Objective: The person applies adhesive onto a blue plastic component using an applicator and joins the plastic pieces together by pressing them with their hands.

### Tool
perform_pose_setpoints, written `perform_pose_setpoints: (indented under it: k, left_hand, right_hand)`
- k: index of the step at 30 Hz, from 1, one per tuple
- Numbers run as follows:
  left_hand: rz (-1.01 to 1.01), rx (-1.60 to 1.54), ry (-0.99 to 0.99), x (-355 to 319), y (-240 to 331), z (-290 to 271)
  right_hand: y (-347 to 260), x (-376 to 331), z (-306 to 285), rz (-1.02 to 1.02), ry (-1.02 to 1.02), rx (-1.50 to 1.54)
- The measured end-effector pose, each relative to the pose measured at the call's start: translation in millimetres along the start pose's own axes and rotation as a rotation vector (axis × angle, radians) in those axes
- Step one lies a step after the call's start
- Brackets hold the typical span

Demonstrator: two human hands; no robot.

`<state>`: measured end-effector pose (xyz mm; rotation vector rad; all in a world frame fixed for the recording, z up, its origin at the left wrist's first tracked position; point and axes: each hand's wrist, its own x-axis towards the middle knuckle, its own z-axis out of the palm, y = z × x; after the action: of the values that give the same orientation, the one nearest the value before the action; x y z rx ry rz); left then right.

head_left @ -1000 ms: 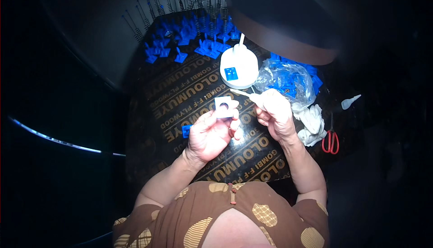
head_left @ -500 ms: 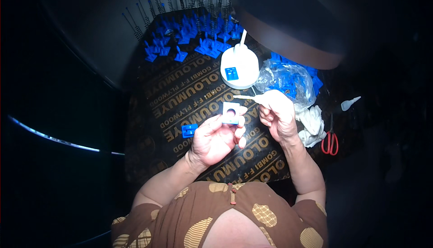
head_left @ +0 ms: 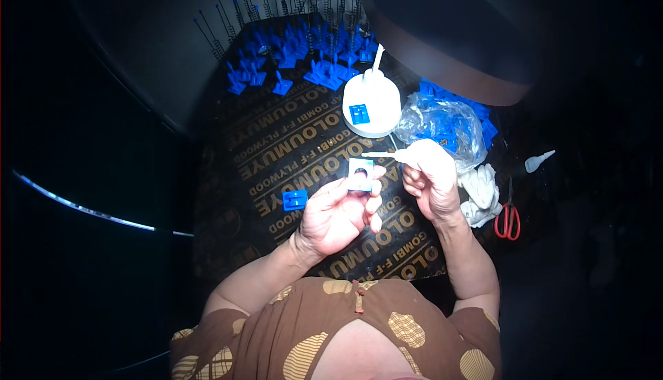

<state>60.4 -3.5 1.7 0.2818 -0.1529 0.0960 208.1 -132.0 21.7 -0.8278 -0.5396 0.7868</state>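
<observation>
Well inside board (head_left: 273,138) edges, left fingers (head_left: 374,204) pinching square piece (head_left: 354,181) (nozzle (head_left: 381,155) close).

A dark board (head_left: 290,141) bears blue pieces (head_left: 330,72), a white base (head_left: 378,98).

Harsh light bleaches the white base (head_left: 383,106) and, just below-right of it, my right hand (head_left: 432,175); far to either side of it, blackness swallows detail
</observation>
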Motion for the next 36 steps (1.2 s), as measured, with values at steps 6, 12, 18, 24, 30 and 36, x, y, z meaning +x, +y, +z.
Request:
perform_pose_setpoints:
  k: [6, 12, 18, 24, 30, 36]
  left_hand:
    - [-0.006, -0.04, -0.014, 0.0, -1.3, -0.4]
    - [0.007, -0.025, -0.009, -1.5, -3.1, -1.3]
    - [0.018, -0.018, 0.0, -1.4, -3.0, -1.5]
    - [0.019, -0.022, 0.007, -0.1, -2.3, 0.3]
    - [0.002, -0.02, 0.023, 0.0, -2.7, -1.9]
    - [-0.012, -0.028, 0.022, 0.3, -1.9, -3.1]
  right_hand:
    - [3.1, -0.3, -2.7, -0.013, -0.02, -0.016]
    - [0.9, -1.2, 2.8, -0.043, -0.005, -0.11]
    - [-1.8, -1.8, 8.9, -0.054, 0.055, -0.179]
    - [-0.6, -1.6, 8.5, -0.085, 0.067, -0.205]
    - [-2.2, -1.6, 12.2, -0.079, 0.088, -0.239]
    - [-2.6, -2.2, 11.4, -0.081, 0.082, -0.237]
